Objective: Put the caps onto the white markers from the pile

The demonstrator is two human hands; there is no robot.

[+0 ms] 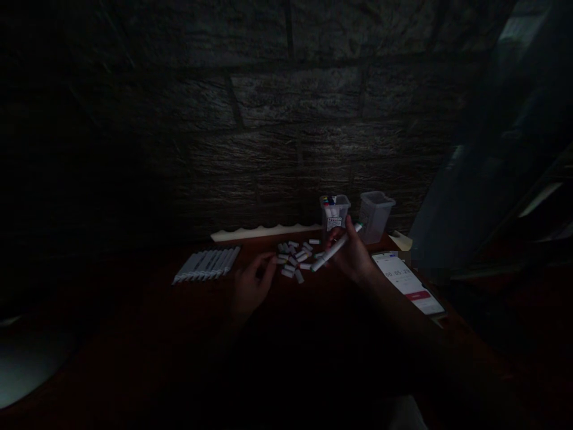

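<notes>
My right hand (353,254) is closed around a white marker (335,248), held at a slant with its lower end pointing down to the left. Both ends of the marker show a hint of green. Beneath that lower end lies a loose pile of short white marker caps (293,261), some with coloured bands. At the pile's left edge is my left hand (255,283), thumb and index finger curved with a gap between them; no held object shows. Farther left, several white markers (208,264) lie side by side in a row.
Behind my right hand stand a clear plastic container (342,206) with markers inside and a second clear container (378,215). A phone (409,283) showing a timer lies at the right. A wavy-edged pale strip (264,233) runs along the stone wall (268,149). The scene is very dark.
</notes>
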